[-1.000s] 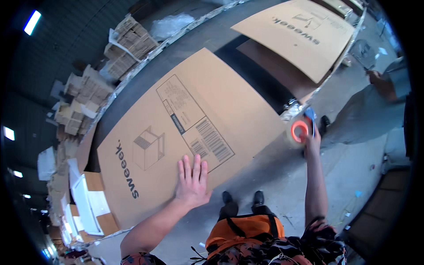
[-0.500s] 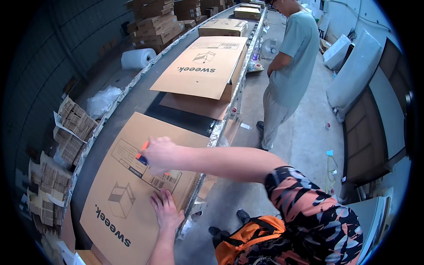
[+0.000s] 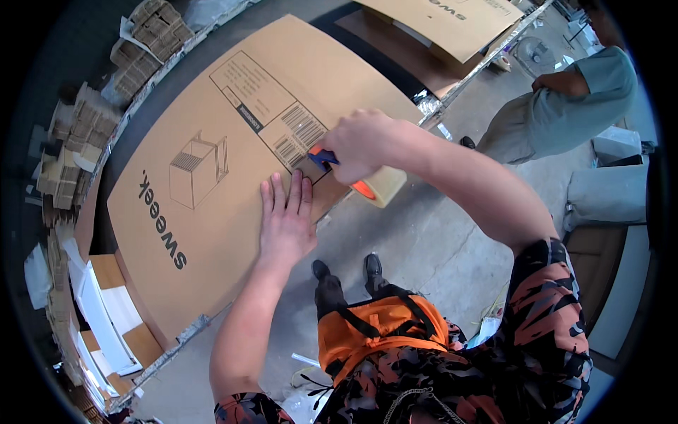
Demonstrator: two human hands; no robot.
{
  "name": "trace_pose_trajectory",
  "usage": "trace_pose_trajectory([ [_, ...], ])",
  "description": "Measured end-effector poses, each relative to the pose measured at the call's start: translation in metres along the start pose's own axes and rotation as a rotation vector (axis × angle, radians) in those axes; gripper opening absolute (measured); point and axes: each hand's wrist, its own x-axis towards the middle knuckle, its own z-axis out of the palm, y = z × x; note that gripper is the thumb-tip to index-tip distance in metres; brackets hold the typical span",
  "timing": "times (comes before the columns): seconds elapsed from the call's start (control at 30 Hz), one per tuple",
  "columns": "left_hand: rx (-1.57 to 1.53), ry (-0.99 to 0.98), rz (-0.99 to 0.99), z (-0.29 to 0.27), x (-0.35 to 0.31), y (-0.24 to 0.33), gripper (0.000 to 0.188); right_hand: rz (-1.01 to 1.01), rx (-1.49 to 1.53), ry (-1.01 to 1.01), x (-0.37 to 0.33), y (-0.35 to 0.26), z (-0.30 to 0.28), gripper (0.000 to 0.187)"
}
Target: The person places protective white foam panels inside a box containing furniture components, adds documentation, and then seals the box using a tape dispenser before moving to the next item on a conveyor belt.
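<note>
A large brown cardboard box (image 3: 229, 244) lies flat before me, its top printed with a furniture drawing and label panels. My left hand (image 3: 288, 225) rests flat on the box near its close edge, fingers stretched out. My right hand (image 3: 361, 145) is closed round a tape dispenser (image 3: 386, 188) with dark blue and orange parts and a pale yellow roll. It sits at the close edge, just right of my left fingertips and beside the printed barcodes. My fingers hide most of its handle.
Another carton (image 3: 452, 32) lies farther along the conveyor (image 3: 371, 39). A person in a light green shirt (image 3: 593, 95) stands at the right. Stacked flat cardboard (image 3: 81, 116) is at the left, with white panels (image 3: 113, 314) below it.
My right hand has brought the tape dispenser from over the printed label to the box's close edge. My left hand stays on the box. The view has turned and dipped toward my feet.
</note>
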Motion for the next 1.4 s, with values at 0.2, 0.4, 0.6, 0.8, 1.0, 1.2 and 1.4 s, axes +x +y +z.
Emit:
trace_pose_trajectory([
  [0.2,-0.062,0.112,0.016,0.004,0.004,0.007,0.091,0.003,-0.035,0.192,-0.089,0.006,0.062,0.071],
  [0.4,-0.031,0.058,0.003,-0.002,0.005,0.009,0.100,0.084,0.036,0.106,-0.122,0.003,0.124,0.082],
  [0.6,-0.010,0.017,0.007,-0.005,0.007,0.012,0.101,0.066,-0.007,0.129,-0.066,-0.010,0.115,0.066],
  [0.8,-0.021,0.028,0.011,-0.008,0.010,0.012,0.096,-0.090,-0.179,-0.085,-0.051,-0.001,0.146,0.042],
  [1.0,-0.001,0.104,0.000,-0.003,0.002,0.010,0.087,-0.109,0.167,0.593,-0.102,0.000,0.002,0.053],
  [1.2,0.000,0.075,-0.027,-0.014,0.015,0.017,0.088,0.041,0.177,0.925,0.099,0.013,-0.010,0.051],
  [1.4,-0.005,0.025,0.022,-0.026,0.004,0.019,0.083,-0.159,1.408,1.047,0.146,0.023,0.006,0.056],
])
